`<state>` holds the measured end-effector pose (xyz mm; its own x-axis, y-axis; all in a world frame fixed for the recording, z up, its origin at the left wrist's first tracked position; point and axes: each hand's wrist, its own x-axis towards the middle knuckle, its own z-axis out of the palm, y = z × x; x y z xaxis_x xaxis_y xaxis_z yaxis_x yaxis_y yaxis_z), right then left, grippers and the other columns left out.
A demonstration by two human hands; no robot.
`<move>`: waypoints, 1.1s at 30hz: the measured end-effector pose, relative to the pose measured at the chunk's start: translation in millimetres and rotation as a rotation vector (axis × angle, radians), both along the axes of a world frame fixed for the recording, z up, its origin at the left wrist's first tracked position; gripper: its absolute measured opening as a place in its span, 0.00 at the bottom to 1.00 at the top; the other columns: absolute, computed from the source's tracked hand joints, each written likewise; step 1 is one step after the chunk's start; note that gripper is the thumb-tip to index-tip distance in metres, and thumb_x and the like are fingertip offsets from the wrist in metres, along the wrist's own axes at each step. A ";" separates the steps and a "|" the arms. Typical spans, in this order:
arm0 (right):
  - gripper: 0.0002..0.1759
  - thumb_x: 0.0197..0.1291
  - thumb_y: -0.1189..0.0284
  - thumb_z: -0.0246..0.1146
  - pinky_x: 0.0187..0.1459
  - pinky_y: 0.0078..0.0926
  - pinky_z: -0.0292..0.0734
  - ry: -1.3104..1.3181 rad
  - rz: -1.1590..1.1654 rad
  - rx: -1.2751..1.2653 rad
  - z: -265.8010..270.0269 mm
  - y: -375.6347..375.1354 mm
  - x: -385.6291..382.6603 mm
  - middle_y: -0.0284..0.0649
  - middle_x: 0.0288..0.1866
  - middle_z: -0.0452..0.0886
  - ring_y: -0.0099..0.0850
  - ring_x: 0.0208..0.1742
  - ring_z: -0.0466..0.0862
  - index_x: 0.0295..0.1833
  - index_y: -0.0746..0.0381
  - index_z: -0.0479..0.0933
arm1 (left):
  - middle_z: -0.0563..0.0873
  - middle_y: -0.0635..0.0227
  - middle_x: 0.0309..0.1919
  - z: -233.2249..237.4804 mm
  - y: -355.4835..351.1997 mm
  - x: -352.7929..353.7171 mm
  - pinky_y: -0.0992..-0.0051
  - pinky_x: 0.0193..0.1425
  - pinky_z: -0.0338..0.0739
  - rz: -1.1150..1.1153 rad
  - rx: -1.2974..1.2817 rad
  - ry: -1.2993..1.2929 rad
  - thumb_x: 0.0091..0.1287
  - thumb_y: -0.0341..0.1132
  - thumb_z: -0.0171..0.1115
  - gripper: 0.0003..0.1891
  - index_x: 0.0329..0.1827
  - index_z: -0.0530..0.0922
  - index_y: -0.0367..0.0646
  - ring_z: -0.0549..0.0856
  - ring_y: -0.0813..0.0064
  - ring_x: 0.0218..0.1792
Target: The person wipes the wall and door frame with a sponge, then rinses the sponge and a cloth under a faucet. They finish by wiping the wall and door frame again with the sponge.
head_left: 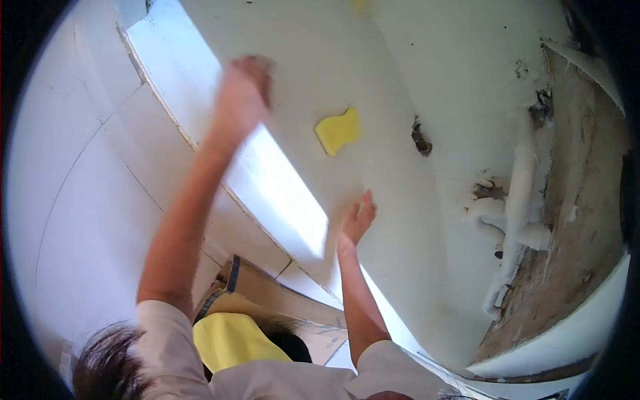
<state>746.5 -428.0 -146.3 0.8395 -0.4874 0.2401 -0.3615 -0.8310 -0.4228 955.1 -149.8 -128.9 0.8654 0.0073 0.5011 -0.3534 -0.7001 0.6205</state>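
My left hand is stretched out over the edge of a pale surface, at the upper left of the view. Motion blurs its fingers, and whether they hold anything cannot be made out. My right hand is lower down near the middle, against or just over the same surface, with fingers apart and nothing held. A yellow piece with a wavy outline, like a sponge, is on the surface between the two hands and touches neither.
White pipes run along the right side, near broken dark holes and a rough brown panel. White tiles cover the left. An open cardboard box and yellow material are at the bottom, close to my body.
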 end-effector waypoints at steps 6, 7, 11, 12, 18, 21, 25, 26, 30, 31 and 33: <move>0.31 0.55 0.67 0.55 0.57 0.47 0.63 0.083 -0.223 0.073 23.6 74.4 163.9 0.50 0.66 0.54 0.46 0.62 0.62 0.64 0.66 0.59 | 0.59 0.59 0.67 -39.7 92.0 60.7 0.53 0.68 0.50 0.204 0.548 0.123 0.68 0.48 0.40 0.24 0.66 0.62 0.54 0.57 0.61 0.68; 0.32 0.54 0.66 0.57 0.58 0.47 0.62 0.151 -0.284 0.068 19.1 82.3 182.0 0.50 0.68 0.49 0.47 0.63 0.61 0.64 0.66 0.59 | 0.59 0.59 0.67 -42.0 86.9 59.0 0.53 0.68 0.50 0.195 0.536 0.128 0.68 0.48 0.40 0.24 0.66 0.62 0.54 0.57 0.61 0.68; 0.32 0.51 0.68 0.58 0.58 0.46 0.62 0.143 -0.130 -0.247 -15.3 61.1 198.6 0.52 0.64 0.57 0.47 0.62 0.62 0.63 0.66 0.61 | 0.60 0.62 0.68 -43.7 86.3 55.1 0.53 0.69 0.48 0.234 0.669 0.150 0.67 0.50 0.42 0.24 0.67 0.60 0.60 0.58 0.61 0.68; 0.31 0.49 0.70 0.59 0.59 0.45 0.62 0.034 0.003 -0.419 -14.6 38.1 195.2 0.52 0.60 0.62 0.47 0.61 0.64 0.61 0.67 0.64 | 0.60 0.62 0.67 -43.2 86.5 54.2 0.53 0.69 0.48 0.229 0.648 0.138 0.67 0.50 0.42 0.24 0.67 0.61 0.60 0.58 0.61 0.68; 0.22 0.53 0.68 0.58 0.53 0.43 0.70 -0.054 -0.402 -0.342 -10.9 -207.1 139.4 0.53 0.52 0.72 0.45 0.56 0.71 0.51 0.72 0.69 | 0.60 0.62 0.67 -40.1 85.2 55.3 0.53 0.69 0.48 0.234 0.642 0.135 0.68 0.49 0.41 0.23 0.67 0.61 0.60 0.59 0.60 0.68; 0.19 0.57 0.64 0.56 0.45 0.40 0.75 0.361 -0.698 -0.484 -37.1 -232.2 154.9 0.48 0.49 0.75 0.43 0.48 0.77 0.47 0.67 0.74 | 0.60 0.62 0.67 -35.4 81.7 55.4 0.53 0.69 0.48 0.228 0.618 0.184 0.68 0.49 0.41 0.23 0.67 0.61 0.60 0.58 0.60 0.68; 0.17 0.58 0.59 0.53 0.36 0.36 0.77 0.718 -0.373 -0.862 -28.2 -141.1 264.5 0.41 0.37 0.81 0.37 0.39 0.82 0.38 0.59 0.80 | 0.59 0.63 0.68 -35.7 81.7 54.2 0.55 0.70 0.46 0.237 0.625 0.189 0.69 0.49 0.40 0.23 0.67 0.61 0.60 0.58 0.60 0.68; 0.16 0.58 0.60 0.52 0.35 0.36 0.77 0.652 -0.265 -0.953 -40.3 -136.6 300.0 0.40 0.34 0.81 0.36 0.37 0.82 0.36 0.59 0.80 | 0.59 0.64 0.68 -35.3 80.8 54.3 0.55 0.70 0.46 0.237 0.620 0.190 0.69 0.49 0.40 0.23 0.67 0.60 0.60 0.58 0.61 0.68; 0.14 0.55 0.72 0.53 0.49 0.34 0.70 0.217 0.039 -0.583 -37.6 -16.9 388.8 0.46 0.46 0.77 0.38 0.48 0.77 0.46 0.63 0.76 | 0.60 0.66 0.68 -35.8 79.6 54.9 0.60 0.71 0.46 0.256 0.620 0.185 0.67 0.49 0.42 0.23 0.66 0.63 0.62 0.58 0.64 0.68; 0.14 0.53 0.79 0.53 0.56 0.37 0.65 -0.253 0.196 -0.127 -40.1 12.1 395.5 0.46 0.49 0.75 0.40 0.52 0.74 0.47 0.65 0.74 | 0.61 0.66 0.67 -35.8 79.5 55.1 0.59 0.71 0.46 0.251 0.609 0.181 0.67 0.49 0.43 0.23 0.66 0.63 0.61 0.59 0.64 0.68; 0.18 0.51 0.83 0.50 0.61 0.39 0.60 -0.188 0.471 -0.185 -24.5 25.6 393.7 0.52 0.52 0.70 0.46 0.54 0.71 0.50 0.69 0.69 | 0.61 0.65 0.67 -33.5 81.4 53.3 0.59 0.71 0.47 0.262 0.604 0.176 0.67 0.48 0.43 0.23 0.66 0.63 0.61 0.59 0.64 0.68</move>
<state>1140.2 -402.4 -170.8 0.8912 -0.0038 0.4536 0.1359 -0.9518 -0.2751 1008.4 -68.4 -162.4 0.9421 -0.0095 0.3353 -0.0551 -0.9904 0.1266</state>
